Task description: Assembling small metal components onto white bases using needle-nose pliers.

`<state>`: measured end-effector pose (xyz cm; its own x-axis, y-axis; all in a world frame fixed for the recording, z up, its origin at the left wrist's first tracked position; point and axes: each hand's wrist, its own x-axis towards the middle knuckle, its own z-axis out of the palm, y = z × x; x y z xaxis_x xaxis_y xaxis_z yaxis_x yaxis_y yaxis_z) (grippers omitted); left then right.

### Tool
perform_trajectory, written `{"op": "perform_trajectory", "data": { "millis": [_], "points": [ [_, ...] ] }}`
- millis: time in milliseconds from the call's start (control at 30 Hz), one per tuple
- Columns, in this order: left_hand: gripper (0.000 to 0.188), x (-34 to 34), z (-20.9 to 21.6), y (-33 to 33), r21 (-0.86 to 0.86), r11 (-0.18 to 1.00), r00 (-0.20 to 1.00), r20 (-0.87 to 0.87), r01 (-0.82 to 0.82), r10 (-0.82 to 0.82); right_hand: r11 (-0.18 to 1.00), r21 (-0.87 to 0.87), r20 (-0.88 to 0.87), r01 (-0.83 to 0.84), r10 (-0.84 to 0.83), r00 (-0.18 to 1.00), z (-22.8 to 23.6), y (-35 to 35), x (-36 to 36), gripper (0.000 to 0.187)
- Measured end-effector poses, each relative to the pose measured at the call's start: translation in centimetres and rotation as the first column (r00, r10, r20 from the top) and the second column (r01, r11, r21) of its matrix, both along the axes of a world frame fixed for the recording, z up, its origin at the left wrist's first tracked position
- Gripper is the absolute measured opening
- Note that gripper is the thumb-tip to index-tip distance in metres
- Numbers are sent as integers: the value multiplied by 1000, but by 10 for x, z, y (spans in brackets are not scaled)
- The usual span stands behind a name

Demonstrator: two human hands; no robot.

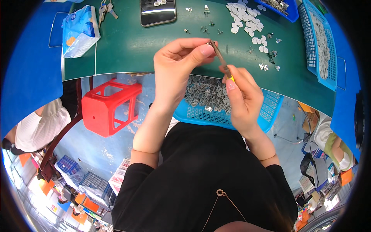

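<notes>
Above the table's near edge, my left hand [181,58] pinches a small shiny metal part [209,44] between thumb and fingers; most of it is hidden. My right hand [244,96] is closed round a slim metal tool [220,56] with a yellow patch near the grip, possibly tweezers. The tool slants up to the left, and its tip meets the part at my left fingertips. Below both hands, a light blue plastic basket [275,112] rests at my lap, holding many small grey metal pieces [206,92].
On the green table [127,50] lie a phone [157,13], keys [103,11], a tissue pack [80,33], white flat pieces [244,17] and small metal parts [263,67]. A blue basket [322,73] and blue tray [292,16] stand right. A red stool [101,116] is at left.
</notes>
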<state>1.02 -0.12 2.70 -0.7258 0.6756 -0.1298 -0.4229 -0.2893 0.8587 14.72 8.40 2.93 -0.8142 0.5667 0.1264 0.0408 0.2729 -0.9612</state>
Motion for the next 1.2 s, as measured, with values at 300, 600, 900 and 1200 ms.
{"op": "perform_trajectory", "data": {
  "millis": [300, 600, 900, 1200],
  "points": [
    [14, 1, -8, -9, 259, 948, 951, 198, 183, -237, 981, 195, -72, 5, 9, 997, 5, -4, 3, 29],
    [17, -2, -5, -8, -8, 996, 996, 39, 85, -85, 631, -764, -8, -133, 196, 980, 10, -1, 2, 44],
    [16, -50, 4, -11, -560, 650, 385, -827, -513, -409, 806, -591, 54, -22, 67, 996, 9, 4, -1, 44],
    [29, -90, 26, 41, -356, 770, -209, -824, -530, -526, 850, -525, -8, -41, 43, 999, 13, 8, 6, 46]
  ]
}}
